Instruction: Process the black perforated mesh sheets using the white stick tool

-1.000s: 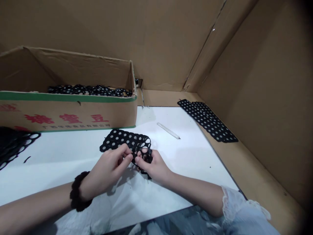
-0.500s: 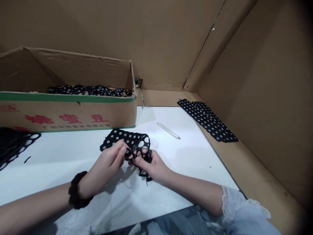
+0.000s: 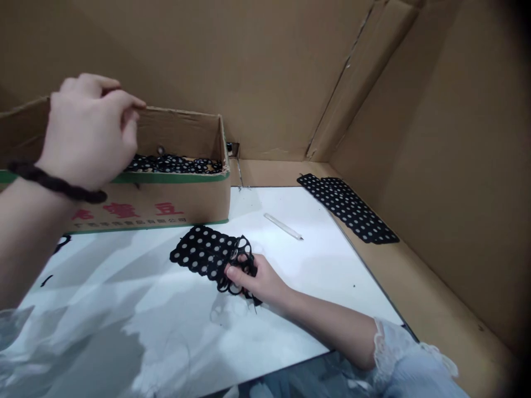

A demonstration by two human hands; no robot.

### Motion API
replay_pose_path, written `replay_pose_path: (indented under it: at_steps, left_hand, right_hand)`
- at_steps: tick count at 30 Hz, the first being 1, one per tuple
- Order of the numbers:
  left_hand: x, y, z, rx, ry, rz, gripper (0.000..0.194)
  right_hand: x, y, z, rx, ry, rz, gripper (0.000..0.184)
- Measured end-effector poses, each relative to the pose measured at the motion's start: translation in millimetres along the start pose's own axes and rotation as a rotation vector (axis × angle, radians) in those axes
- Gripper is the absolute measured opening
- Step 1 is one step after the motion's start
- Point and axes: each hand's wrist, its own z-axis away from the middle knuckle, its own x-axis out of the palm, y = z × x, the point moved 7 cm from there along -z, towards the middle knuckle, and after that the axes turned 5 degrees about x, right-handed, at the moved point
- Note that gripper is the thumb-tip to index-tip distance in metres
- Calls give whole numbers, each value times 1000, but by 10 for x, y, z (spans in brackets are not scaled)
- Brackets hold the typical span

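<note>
My right hand (image 3: pixel 257 279) grips the right end of a black strip with white dots (image 3: pixel 203 250), pinched between thumb and fingers. That end is cut into open rings and loops, while the left part lies flat on the white tabletop. My left hand (image 3: pixel 93 130) is raised over the cardboard box (image 3: pixel 199 202), its fingers loosely apart and nothing visible in them. A small dark round bit (image 3: pixel 161 150) shows blurred right of the fingers, above the dotted pieces (image 3: pixel 178 164) in the box. Part of the box is hidden behind my left hand and wrist.
A white pen-like tool (image 3: pixel 284 226) with a dark tip lies on the white tabletop (image 3: pixel 307 287). More black dotted strips (image 3: pixel 348 207) rest on the cardboard ledge at right. A black scrap (image 3: pixel 46 281) lies at left. Cardboard walls enclose the back and right.
My left hand has left the dotted strip and risen up and left over the box. A small round bit now shows above the box's contents. My right hand still holds the strip.
</note>
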Motion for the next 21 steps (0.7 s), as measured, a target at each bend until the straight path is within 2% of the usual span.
replay_pose_path:
  at_steps: [2, 3, 5, 6, 7, 9, 11, 13, 15, 19, 21]
  left_hand:
    - [78, 252, 257, 138, 128, -192, 33]
    - [193, 382, 444, 237, 113, -196, 31]
    - [597, 639, 901, 494, -156, -31, 30]
    - [792, 681, 1118, 510, -295, 59, 30]
    - [977, 664, 1299, 445, -423, 138, 34]
    - [1246, 563, 1544, 261, -569, 274, 45]
    - [1403, 486, 1666, 151, -671, 411, 56]
    - [1444, 461, 1681, 130, -714, 548, 66]
    - [1420, 449, 1639, 126, -714, 659, 65]
    - [1367, 421, 1582, 79, -782, 740, 33]
    - [1300, 420, 1556, 102, -839, 719, 25]
  right_hand:
    - [-64, -55, 1, -30, 47, 9, 30]
    - [-100, -80, 2, -50, 80, 19, 29]
    - [-155, -127, 12, -105, 129, 35, 28]
    - [-161, -144, 18, -132, 128, 41, 27]
    - [-152, -156, 24, -154, 107, 47, 26]
    - [-112, -171, 40, -182, 41, 61, 25]
    - [-64, -189, 62, -204, -27, 88, 25]
    - [-21, -217, 84, -225, -82, 106, 22]
    - [17, -253, 104, -250, -125, 116, 17]
    - [59, -303, 122, -286, -169, 152, 11]
    - [36, -291, 105, -255, -156, 124, 11]
